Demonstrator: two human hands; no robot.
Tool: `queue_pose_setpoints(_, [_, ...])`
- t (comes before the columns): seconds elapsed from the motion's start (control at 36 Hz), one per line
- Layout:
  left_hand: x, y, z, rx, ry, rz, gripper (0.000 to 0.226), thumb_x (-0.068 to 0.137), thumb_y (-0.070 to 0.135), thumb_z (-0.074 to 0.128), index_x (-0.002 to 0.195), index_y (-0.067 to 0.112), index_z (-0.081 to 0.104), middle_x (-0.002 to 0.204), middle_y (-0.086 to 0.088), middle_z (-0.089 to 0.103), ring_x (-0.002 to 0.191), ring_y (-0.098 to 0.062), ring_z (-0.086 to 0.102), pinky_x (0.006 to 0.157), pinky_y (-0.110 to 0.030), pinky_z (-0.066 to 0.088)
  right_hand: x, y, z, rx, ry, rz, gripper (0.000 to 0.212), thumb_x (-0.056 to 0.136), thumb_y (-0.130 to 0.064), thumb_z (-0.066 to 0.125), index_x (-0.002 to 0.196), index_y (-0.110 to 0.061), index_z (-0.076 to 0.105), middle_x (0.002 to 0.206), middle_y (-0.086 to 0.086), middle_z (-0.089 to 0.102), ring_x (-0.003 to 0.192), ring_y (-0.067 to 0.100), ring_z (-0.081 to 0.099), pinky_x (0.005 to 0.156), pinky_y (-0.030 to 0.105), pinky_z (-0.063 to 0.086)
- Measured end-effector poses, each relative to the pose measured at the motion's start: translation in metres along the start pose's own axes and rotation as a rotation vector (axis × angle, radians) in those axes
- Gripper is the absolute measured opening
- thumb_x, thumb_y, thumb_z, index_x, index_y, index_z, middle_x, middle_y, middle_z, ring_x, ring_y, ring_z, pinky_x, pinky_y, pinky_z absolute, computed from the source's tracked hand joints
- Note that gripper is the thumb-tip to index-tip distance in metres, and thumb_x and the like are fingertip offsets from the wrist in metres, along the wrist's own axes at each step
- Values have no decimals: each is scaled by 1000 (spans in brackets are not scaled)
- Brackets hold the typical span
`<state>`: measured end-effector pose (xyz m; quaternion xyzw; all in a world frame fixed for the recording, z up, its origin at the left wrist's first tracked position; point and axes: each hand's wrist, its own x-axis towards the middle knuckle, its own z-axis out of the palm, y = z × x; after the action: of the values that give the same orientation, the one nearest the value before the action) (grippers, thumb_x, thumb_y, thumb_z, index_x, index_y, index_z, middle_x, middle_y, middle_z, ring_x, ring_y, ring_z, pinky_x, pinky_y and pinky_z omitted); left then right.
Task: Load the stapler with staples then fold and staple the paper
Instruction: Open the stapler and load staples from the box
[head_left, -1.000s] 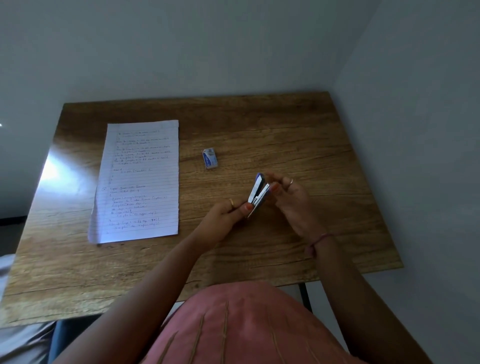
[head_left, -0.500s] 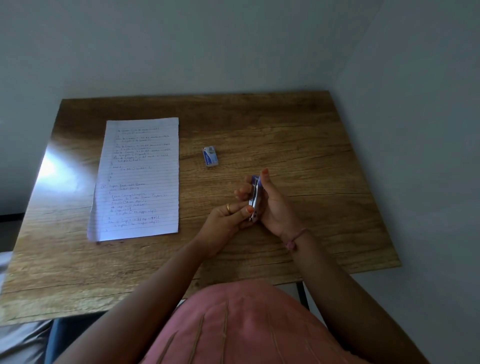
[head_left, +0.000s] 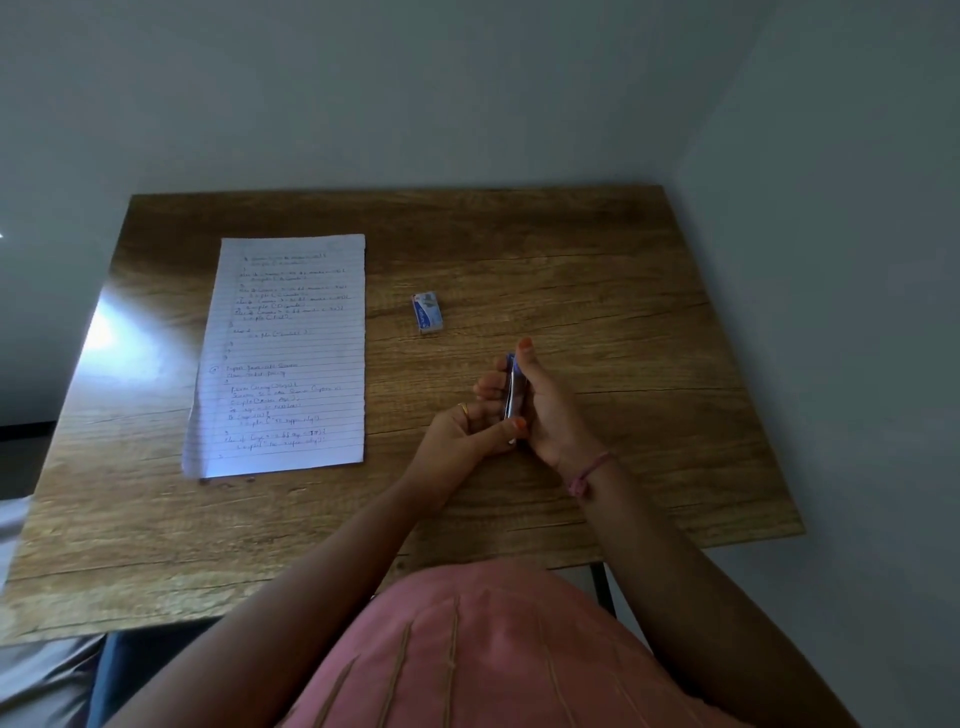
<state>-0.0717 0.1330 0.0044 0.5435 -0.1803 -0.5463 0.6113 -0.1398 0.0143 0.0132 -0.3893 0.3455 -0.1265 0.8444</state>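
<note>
A small blue and silver stapler (head_left: 512, 392) is held upright above the middle right of the wooden table (head_left: 597, 270). My right hand (head_left: 545, 405) wraps around it, thumb along its top and fingers curled behind it. My left hand (head_left: 467, 431) pinches the stapler's lower end with thumb and fingers. A small blue and white staple box (head_left: 428, 312) lies on the table beyond my hands. A lined sheet of paper (head_left: 288, 353) with handwriting lies flat to the left.
Grey walls close the table in at the back and on the right. The table's right edge (head_left: 737, 364) runs close to the right wall. A bright patch of light falls on the table's left side (head_left: 111, 322).
The stapler, spread open a second ago, has been pressed together. My right hand moved from touching its tip to wrapping around it. Both hands stay in about the same spot.
</note>
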Motion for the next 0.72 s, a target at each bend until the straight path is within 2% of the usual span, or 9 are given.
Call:
queue_pose_setpoints(0.14, [0, -1, -1, -23, -24, -4, 21, 88, 18, 66, 105, 6, 71, 104, -17, 72, 95, -19, 68, 86, -28, 54, -2, 0, 3, -63, 29, -33, 50, 80, -56, 56, 96, -9, 62, 78, 6, 71, 79, 20, 71, 67, 31, 56])
queue_pose_setpoints(0.28, [0, -1, -3, -153, -57, -17, 29, 85, 22, 65, 111, 9, 69, 112, -15, 71, 108, -23, 66, 89, -27, 54, -8, -1, 7, -189, 29, -94, 49, 79, -55, 61, 103, -13, 65, 93, 7, 74, 93, 21, 71, 70, 27, 56])
queue_pose_setpoints(0.39, [1, -1, -4, -245, -67, -25, 25, 87, 20, 58, 108, 10, 70, 109, -10, 72, 105, -19, 67, 86, -26, 54, -12, 3, 5, -241, -30, -109, 22, 80, -40, 71, 98, -28, 71, 103, 6, 73, 101, 19, 69, 75, 25, 55])
queue_pose_setpoints(0.44, [1, 0, -5, -259, -82, -33, 24, 88, 20, 56, 106, 11, 70, 106, -7, 73, 103, -16, 67, 86, -26, 54, -13, 5, 3, -231, -50, -117, 17, 79, -33, 75, 95, -30, 73, 105, 7, 73, 104, 20, 67, 78, 25, 54])
queue_pose_setpoints(0.56, [2, 1, -7, -284, -115, -57, 24, 94, 17, 50, 111, 12, 67, 107, -4, 72, 105, -14, 66, 88, -26, 53, -12, 6, 3, -209, -62, -121, 36, 71, -36, 80, 104, -25, 69, 111, 7, 71, 107, 18, 66, 79, 25, 54])
queue_pose_setpoints(0.72, [4, 2, -11, -328, -118, -113, 29, 94, 25, 50, 114, 13, 68, 126, -13, 64, 117, -23, 61, 92, -30, 52, -12, 8, 2, -188, -24, -154, 45, 74, -30, 76, 115, -17, 62, 110, 8, 71, 107, 19, 66, 84, 27, 54])
